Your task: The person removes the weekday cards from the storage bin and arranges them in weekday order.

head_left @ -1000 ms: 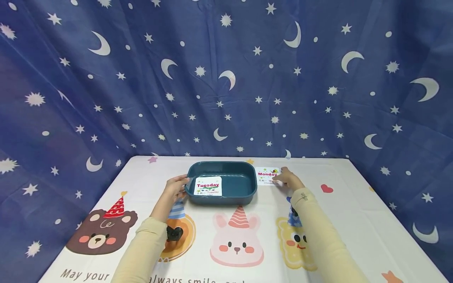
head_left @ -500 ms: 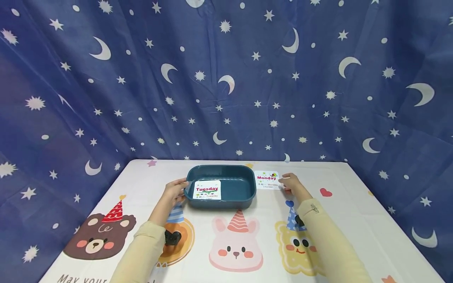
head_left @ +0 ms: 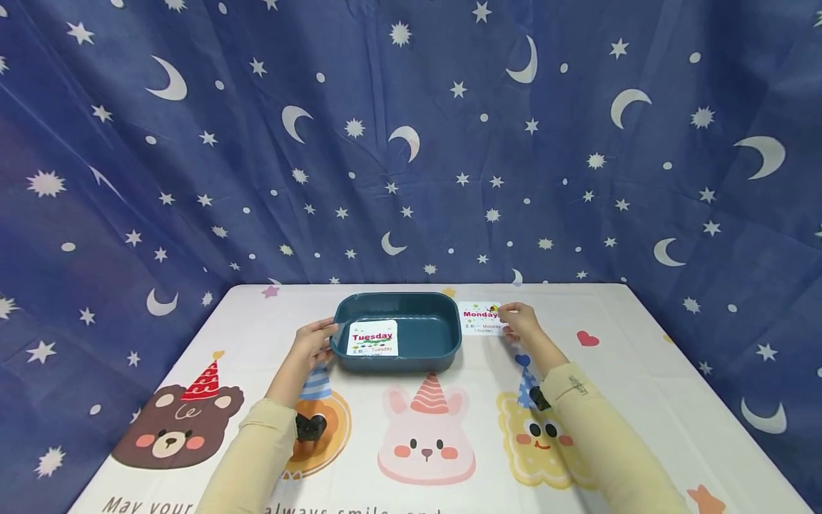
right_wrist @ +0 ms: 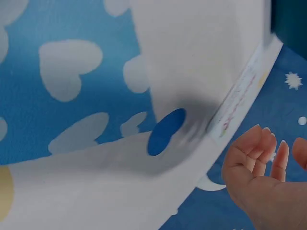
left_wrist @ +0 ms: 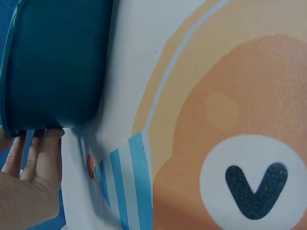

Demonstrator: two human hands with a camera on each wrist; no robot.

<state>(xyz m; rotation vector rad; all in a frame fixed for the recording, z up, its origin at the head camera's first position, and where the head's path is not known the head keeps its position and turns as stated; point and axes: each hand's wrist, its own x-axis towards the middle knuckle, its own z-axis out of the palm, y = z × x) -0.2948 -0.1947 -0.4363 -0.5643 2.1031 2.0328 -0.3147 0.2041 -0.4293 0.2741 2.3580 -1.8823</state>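
Note:
A dark teal rectangular box [head_left: 430, 335] stands at the middle back of the table. In it, at the front left, lies a white "Tuesday" card [head_left: 372, 338], its lower edge partly hidden by the front wall. My left hand [head_left: 311, 344] holds the box's left end, thumb at the rim and fingers against the outer wall, as the left wrist view shows. To the right of the box, a white "Monday" card [head_left: 478, 319] lies on the table. My right hand [head_left: 521, 323] is over its right edge; in the right wrist view the loosely bent fingers [right_wrist: 259, 148] appear apart from the card.
A white tablecloth [head_left: 610, 400] printed with cartoon animals, hearts and lettering covers the table. Behind and to both sides hangs a blue curtain [head_left: 411, 178] with moons and stars.
My right hand drew back slightly from the "Monday" card, then came forward over its right edge again. The left hand stays at the box's left end. The head view shifted a little.

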